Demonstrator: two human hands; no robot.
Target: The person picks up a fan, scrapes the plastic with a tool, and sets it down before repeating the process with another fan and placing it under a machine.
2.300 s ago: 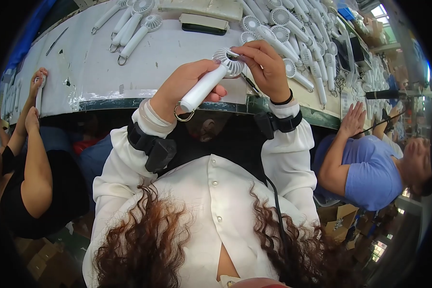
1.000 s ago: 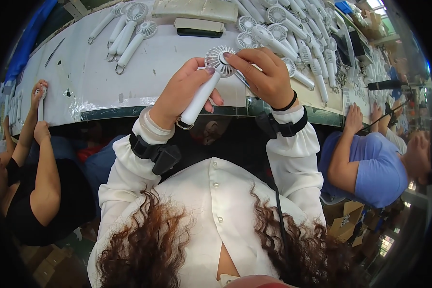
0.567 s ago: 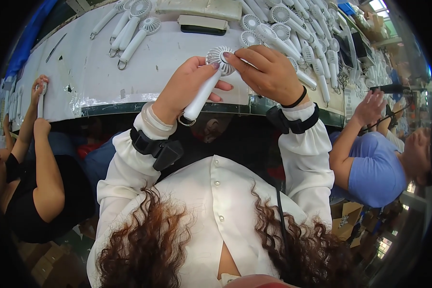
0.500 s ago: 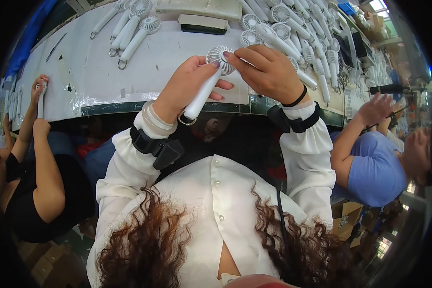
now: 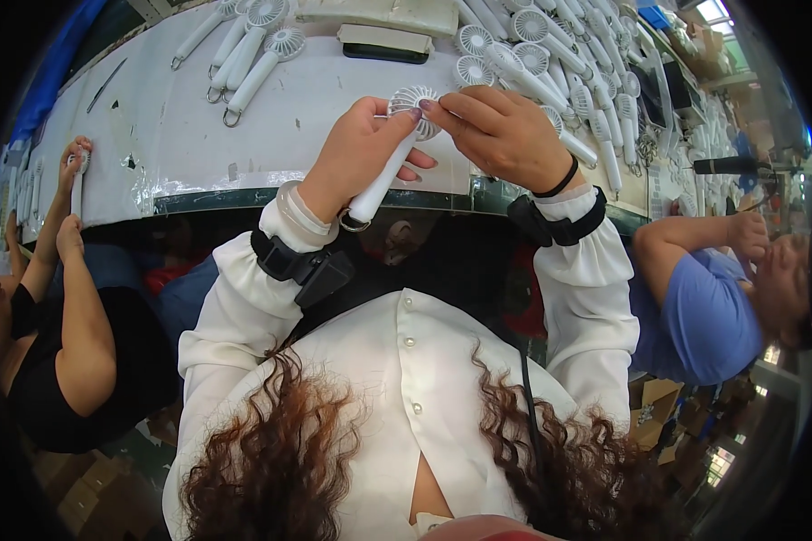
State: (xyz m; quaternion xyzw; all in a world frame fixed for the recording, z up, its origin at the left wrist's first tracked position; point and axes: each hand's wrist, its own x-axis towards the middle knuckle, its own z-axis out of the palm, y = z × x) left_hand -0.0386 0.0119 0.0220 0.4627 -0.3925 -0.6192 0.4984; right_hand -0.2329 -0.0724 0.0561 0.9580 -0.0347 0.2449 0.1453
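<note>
A white handheld fan (image 5: 383,187) with a round caged head and a metal ring at its handle's end is in my left hand (image 5: 352,151). That hand's thumb lies against the fan head, and the handle slants down toward me. My right hand (image 5: 512,137) comes in from the right with thumb and fingers pinched together at the middle of the fan head. Its fingertips touch or nearly touch the hub. Whatever small thing they may pinch is hidden.
On the white table (image 5: 189,158), several similar fans (image 5: 253,86) lie at the upper left. A large heap of fans (image 5: 550,63) covers the right. A dark tray-like block (image 5: 384,47) lies ahead, tweezers (image 5: 106,86) far left. Co-workers sit on both sides.
My hands and the fan stay nearly where they were. The co-worker on the right has drawn a hand from the table up toward the head.
</note>
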